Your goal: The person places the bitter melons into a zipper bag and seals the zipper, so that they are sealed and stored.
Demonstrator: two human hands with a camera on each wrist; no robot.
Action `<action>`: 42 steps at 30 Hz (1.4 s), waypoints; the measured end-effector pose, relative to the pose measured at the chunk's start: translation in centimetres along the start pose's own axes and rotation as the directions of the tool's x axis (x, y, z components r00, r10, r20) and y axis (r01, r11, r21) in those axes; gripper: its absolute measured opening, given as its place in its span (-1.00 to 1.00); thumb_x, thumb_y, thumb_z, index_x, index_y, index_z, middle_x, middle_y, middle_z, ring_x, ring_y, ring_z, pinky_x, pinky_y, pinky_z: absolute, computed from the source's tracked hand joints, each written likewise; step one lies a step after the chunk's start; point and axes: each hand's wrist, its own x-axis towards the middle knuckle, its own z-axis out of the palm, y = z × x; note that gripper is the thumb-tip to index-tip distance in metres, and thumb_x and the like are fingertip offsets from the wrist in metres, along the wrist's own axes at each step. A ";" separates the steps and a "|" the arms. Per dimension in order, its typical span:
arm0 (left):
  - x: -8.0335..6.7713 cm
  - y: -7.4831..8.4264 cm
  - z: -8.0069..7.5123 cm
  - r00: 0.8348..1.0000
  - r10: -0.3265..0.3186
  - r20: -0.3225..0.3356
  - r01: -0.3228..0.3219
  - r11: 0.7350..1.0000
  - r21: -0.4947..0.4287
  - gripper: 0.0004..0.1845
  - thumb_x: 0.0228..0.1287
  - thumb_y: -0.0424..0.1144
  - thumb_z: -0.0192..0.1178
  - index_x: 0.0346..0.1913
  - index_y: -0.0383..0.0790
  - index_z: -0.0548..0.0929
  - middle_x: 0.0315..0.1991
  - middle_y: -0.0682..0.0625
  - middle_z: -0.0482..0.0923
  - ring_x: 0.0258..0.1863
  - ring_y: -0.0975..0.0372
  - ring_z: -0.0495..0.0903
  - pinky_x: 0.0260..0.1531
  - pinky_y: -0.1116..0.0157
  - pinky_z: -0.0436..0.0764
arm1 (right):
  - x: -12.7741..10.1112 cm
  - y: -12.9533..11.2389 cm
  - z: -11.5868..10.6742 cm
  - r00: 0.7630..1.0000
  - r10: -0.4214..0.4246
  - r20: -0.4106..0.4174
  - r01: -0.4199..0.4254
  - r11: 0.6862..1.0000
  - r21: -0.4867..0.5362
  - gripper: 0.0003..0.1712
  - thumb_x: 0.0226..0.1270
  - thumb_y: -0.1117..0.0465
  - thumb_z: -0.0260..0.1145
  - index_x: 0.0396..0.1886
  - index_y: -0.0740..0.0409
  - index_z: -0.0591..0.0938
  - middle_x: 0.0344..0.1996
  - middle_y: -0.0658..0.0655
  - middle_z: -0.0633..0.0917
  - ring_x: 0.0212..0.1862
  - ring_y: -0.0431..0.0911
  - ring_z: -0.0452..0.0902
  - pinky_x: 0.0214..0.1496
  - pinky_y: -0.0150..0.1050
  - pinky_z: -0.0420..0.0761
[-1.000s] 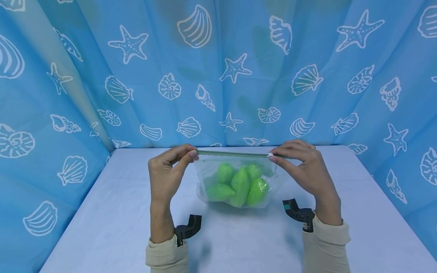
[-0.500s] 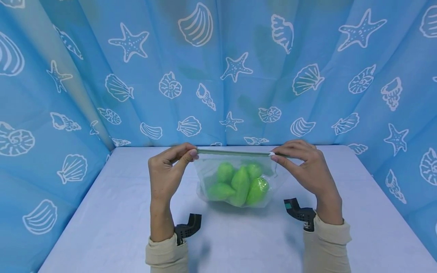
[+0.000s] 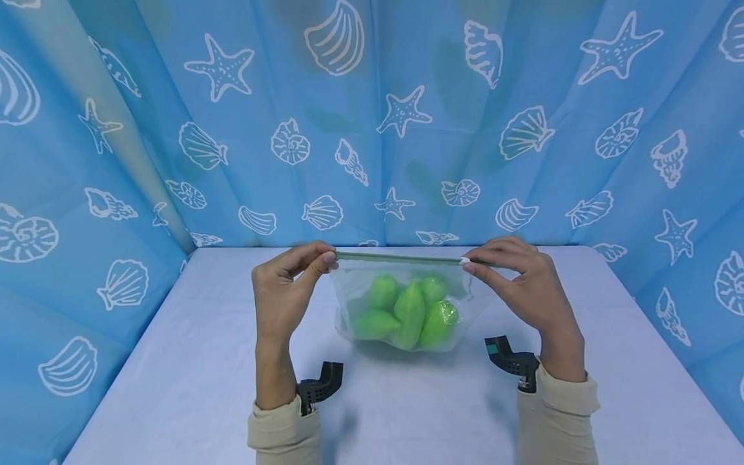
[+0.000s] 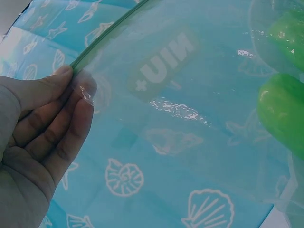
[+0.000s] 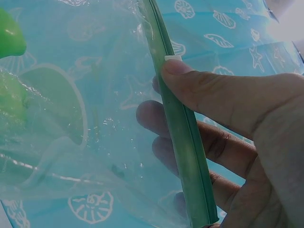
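Note:
A clear zip bag [image 3: 360,284] with a green strip along its mouth hangs between my hands. Several green fruits [image 3: 409,314] lie inside; one long, ridged piece in the middle looks like a star fruit. With thumb and fingers, my left hand [image 3: 286,294] pinches the strip's left end. At the right, my right hand [image 3: 520,284] pinches the strip at the white slider [image 3: 465,261]. In the right wrist view the thumb lies against the slider [image 5: 173,58], and several fingers reach behind the bag. Left of the slider, the strip looks straight and drawn taut.
A white-covered table [image 3: 401,413] lies below, the bag's base at or just over it. Blue curtains [image 3: 372,161] with white shell and starfish prints stand behind and at both sides. Black curved mounts [image 3: 322,387] sit on both wrists.
The slider and my right hand have shifted very slightly to the right. My left hand keeps its hold, and the head view has tilted a little downward.

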 end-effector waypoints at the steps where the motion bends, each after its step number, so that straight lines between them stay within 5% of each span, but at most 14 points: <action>1: 0.0 0.0 0.0 1.000 0.000 0.000 0.000 1.000 -0.001 -0.88 0.07 -0.31 0.31 -0.28 -0.13 0.72 -0.45 0.09 0.66 -0.44 0.23 0.65 -0.31 0.26 0.61 | -0.1 0.2 0.0 1.000 0.001 0.003 -0.001 1.000 0.000 -0.72 -0.01 0.38 0.42 -0.24 0.06 0.73 -0.26 -0.05 0.64 -0.08 -0.16 0.46 -0.05 -0.36 0.38; 20: 0.0 0.0 -0.1 1.000 -0.004 0.000 0.004 1.000 -0.001 -0.88 0.08 -0.31 0.30 -0.28 -0.15 0.72 -0.44 0.09 0.67 -0.44 0.22 0.65 -0.31 0.26 0.61 | -0.5 1.5 -0.5 0.998 0.059 0.005 -0.058 0.998 -0.026 -0.74 0.05 0.24 0.43 -0.21 -0.07 0.72 -0.21 -0.13 0.63 -0.03 -0.19 0.45 0.00 -0.37 0.38; 35: -0.1 -0.1 -0.2 1.000 0.000 -0.012 0.001 1.000 0.010 -0.88 0.08 -0.32 0.30 -0.28 -0.16 0.72 -0.45 0.09 0.67 -0.46 0.23 0.64 -0.33 0.26 0.62 | -0.5 1.6 -0.7 1.000 0.005 -0.028 -0.006 1.000 -0.026 -0.69 -0.03 0.36 0.45 -0.23 0.03 0.73 -0.23 -0.05 0.65 -0.06 -0.16 0.47 -0.01 -0.45 0.37; 42: 0.0 -0.2 -0.2 1.000 0.000 -0.013 0.000 1.000 0.016 -0.89 0.09 -0.31 0.30 -0.29 -0.14 0.72 -0.47 0.09 0.66 -0.46 0.23 0.64 -0.32 0.27 0.61 | -0.2 -0.2 -0.9 0.999 0.014 -0.046 -0.015 0.999 -0.030 -0.72 -0.06 0.45 0.43 -0.27 0.21 0.72 -0.27 0.10 0.66 -0.09 -0.05 0.48 0.00 -0.49 0.34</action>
